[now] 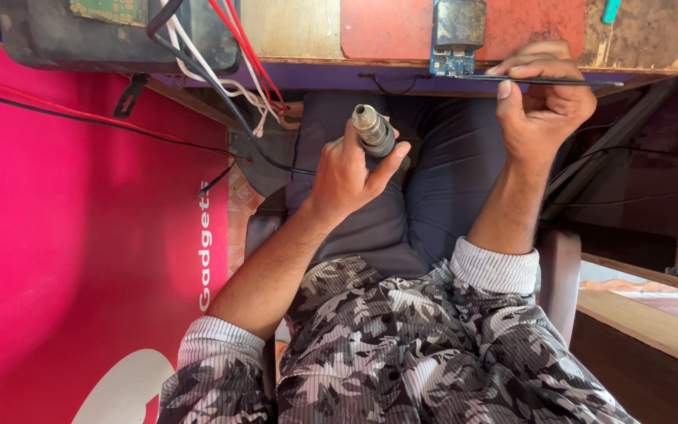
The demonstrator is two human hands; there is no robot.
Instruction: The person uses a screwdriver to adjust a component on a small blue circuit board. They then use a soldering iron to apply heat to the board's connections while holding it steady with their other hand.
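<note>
Rotary tool (376, 133): small metal handpiece with a silver chuck tip, held over the person's lap, chuck pointing up toward the near edge of the bench (300, 31). Left hand (351, 169) is wrapped around its dark body, fingers curled shut, thumb lying along the side. A black cable (221, 94) runs from the bench's left part down toward this hand (exact end hidden behind the hand).

Right hand (547, 106), farther up and right, sits just at the bench's near edge. Thumb and forefinger pinch a thin black rod (543, 80) lying level along that edge; the remaining fingers are folded into the palm. Whether the rod touches the edge cannot be told.

Small blue circuit board (452, 55) with a metal block on top rests on the bench at its near edge, just left of the right hand, on a reddish mat (386, 27).

Far left of the bench: a dark case (56, 35) with red, white and black wires (237, 55) spilling over the edge. Pink panel (80, 235) fills the left side.
</note>
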